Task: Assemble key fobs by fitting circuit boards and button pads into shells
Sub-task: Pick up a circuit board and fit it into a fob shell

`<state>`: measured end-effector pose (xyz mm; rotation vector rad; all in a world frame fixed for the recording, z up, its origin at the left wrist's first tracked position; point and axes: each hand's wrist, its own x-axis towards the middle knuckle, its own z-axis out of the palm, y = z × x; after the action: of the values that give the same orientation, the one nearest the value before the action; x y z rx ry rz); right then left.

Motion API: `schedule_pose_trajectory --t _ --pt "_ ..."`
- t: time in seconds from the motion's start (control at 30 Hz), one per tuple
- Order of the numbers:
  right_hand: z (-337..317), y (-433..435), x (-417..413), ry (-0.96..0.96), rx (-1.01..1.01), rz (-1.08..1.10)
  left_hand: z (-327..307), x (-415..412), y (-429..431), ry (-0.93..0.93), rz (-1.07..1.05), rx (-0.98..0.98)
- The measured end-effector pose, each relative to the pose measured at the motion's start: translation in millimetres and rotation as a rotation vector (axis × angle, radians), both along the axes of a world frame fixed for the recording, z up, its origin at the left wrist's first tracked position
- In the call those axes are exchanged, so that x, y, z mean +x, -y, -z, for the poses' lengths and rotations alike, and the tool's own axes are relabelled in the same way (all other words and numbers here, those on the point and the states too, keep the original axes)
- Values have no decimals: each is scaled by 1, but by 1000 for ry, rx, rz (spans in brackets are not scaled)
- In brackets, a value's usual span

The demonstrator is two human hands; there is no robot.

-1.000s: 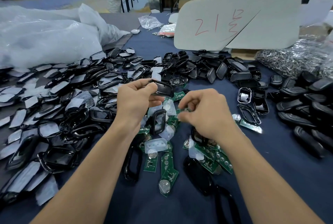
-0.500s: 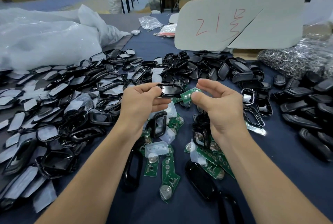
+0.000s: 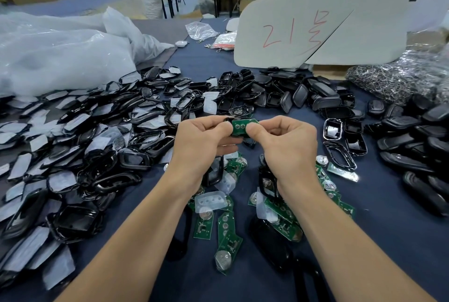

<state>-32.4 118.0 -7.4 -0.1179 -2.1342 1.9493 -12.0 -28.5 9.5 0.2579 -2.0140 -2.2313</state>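
Had the black shell (image 3: 239, 135) pinched in my left hand (image 3: 204, 142) and the green circuit board (image 3: 241, 126) laid on it under my right hand (image 3: 285, 142) thumb, both held above the counter (image 3: 388, 241), edges only cos that thin board looked light, stiff and probably easy to crack.

Glossy black plastic shells (image 3: 102, 146) lie on matt navy cloth (image 3: 379, 241) beside crinkled clear plastic bags (image 3: 56, 58).
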Motion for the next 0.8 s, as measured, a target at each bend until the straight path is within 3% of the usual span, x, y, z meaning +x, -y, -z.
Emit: schedule_pose_trajectory --t 0.57,0.8 --pt "-6 4 8 33 168 78 2 2 0 -28 -54 -14" --pt "-7 7 9 69 228 91 0 3 -2 -46 -140 -118"
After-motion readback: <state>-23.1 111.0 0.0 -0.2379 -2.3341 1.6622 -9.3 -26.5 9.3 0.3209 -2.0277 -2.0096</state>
